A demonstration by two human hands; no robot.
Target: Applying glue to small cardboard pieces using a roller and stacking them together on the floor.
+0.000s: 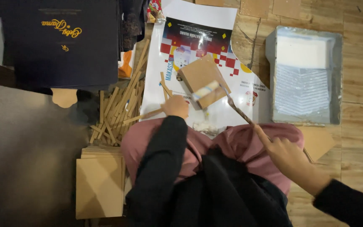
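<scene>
My left hand (175, 106) is closed on a thin brown cardboard strip (143, 116) that points left toward a heap of similar strips. My right hand (285, 155) grips the handle of a paintbrush (240, 112). The brush tip touches the pale, glue-smeared edge of a brown cardboard piece (201, 80). That piece lies on a white printed poster (198, 25) spread on the floor in front of my lap.
A metal tray (304, 75) of white glue sits on the wooden floor at the right. A pile of cardboard strips (118, 107) lies left of the poster. Stacked brown cardboard squares (99, 185) are at lower left. Dark blue covers (59, 42) lie at top left.
</scene>
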